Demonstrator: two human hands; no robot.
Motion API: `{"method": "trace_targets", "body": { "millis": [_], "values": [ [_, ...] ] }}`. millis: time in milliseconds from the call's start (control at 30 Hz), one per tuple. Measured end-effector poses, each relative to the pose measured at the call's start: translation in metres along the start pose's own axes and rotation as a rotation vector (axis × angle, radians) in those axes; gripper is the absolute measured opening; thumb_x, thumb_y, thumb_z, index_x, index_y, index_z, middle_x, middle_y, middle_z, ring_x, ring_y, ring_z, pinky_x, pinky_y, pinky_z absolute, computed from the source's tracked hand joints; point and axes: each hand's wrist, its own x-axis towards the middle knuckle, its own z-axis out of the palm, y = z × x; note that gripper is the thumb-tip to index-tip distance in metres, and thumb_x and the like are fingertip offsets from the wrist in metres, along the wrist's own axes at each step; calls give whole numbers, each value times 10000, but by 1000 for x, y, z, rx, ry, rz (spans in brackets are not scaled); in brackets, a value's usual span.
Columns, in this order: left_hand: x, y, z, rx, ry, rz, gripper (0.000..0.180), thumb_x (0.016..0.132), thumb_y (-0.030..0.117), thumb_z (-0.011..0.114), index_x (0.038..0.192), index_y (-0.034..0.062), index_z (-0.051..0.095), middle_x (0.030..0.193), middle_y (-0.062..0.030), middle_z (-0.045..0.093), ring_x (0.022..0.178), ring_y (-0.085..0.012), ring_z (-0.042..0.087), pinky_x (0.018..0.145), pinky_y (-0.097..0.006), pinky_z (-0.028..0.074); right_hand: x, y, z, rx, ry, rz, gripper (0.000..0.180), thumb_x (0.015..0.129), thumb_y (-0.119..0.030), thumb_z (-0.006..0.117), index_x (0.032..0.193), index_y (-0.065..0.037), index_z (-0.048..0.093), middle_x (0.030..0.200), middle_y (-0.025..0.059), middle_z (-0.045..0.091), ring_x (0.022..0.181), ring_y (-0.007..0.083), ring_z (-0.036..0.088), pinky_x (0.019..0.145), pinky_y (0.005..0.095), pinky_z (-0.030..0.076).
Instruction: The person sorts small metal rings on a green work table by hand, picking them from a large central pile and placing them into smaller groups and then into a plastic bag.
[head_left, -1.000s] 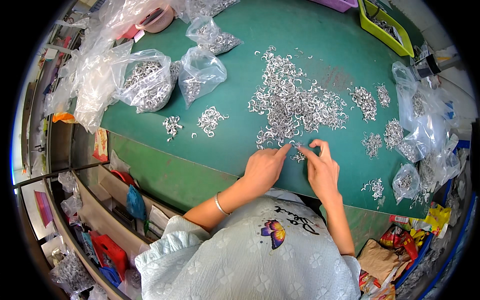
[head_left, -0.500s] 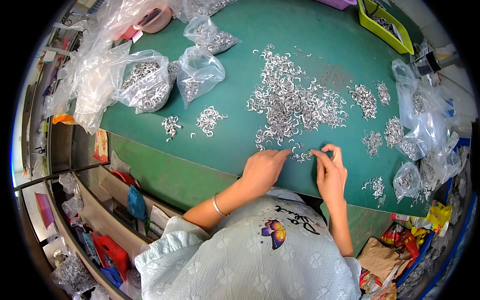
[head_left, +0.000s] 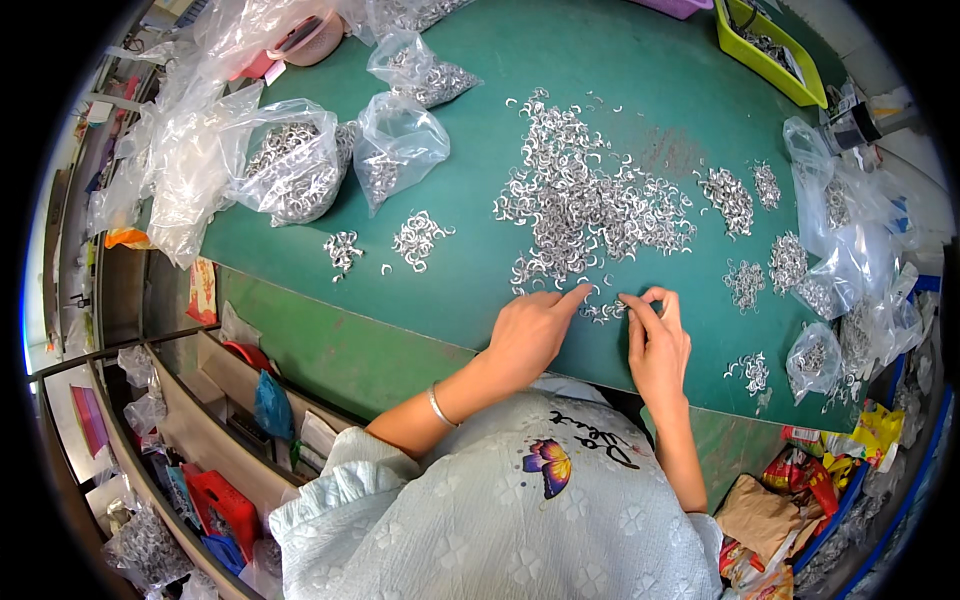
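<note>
Both hands have drawn closer over the small cluster of curved silver metal clips on the green table mat; left hand points, right hand pinches one. Light, stiff, slippery; best gripped across the curve

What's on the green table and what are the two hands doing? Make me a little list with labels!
surface: green table
left hand: flat on the table, forefinger stretched to a small clump of metal clips
right hand: fingertips pinched together at the same clump
big pile: loose silver curved clips spread in the table's middle
small heaps: several, to both sides of the big pile
clear bags: hold more clips, far left and right edge
yellow-green tray: far right corner
wrist: thin bracelet on the left arm
</note>
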Motion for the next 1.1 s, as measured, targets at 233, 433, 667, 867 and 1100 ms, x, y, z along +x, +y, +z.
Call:
{"method": "trace_targets", "body": {
  "millis": [233,433,667,867,1100],
  "values": [
    [8,2,2,133,-79,15,331,820,42,615,1148,77,648,731,-96,614,668,-299,602,634,-403,478,0,-7,-5,22,16,25,161,871,-48,634,1009,-98,700,999,70,553,572,269,584,541,390,446],
    [-4,-4,-8,11,-3,-10,223,863,85,616,1083,70,651,731,-114,629,696,-309,619,628,-422,486,-6,1,-8,82,-18,13,187,819,-72,709,1001,-112,701,998,50,555,570,241,571,542,376,441],
    [-13,-5,-11,-3,-63,-100,129,888,116,614,1006,64,625,714,-122,620,689,-328,618,613,-442,481,-4,7,7,19,86,-81,174,781,-22,739,938,-69,680,969,48,563,526,169,475,503,303,399],
    [-26,-5,-9,-45,-74,-96,98,888,116,616,971,67,603,700,-117,606,677,-336,610,603,-449,471,-5,17,0,49,133,-16,146,780,-28,742,899,-51,660,932,56,599,547,192,512,510,312,415],
    [-26,0,-9,-74,-66,-91,106,880,112,633,971,64,606,707,-122,610,672,-334,611,595,-447,468,-12,16,0,14,29,-115,202,775,-57,750,959,-70,665,917,69,596,600,246,563,543,341,435]
  ]
}}
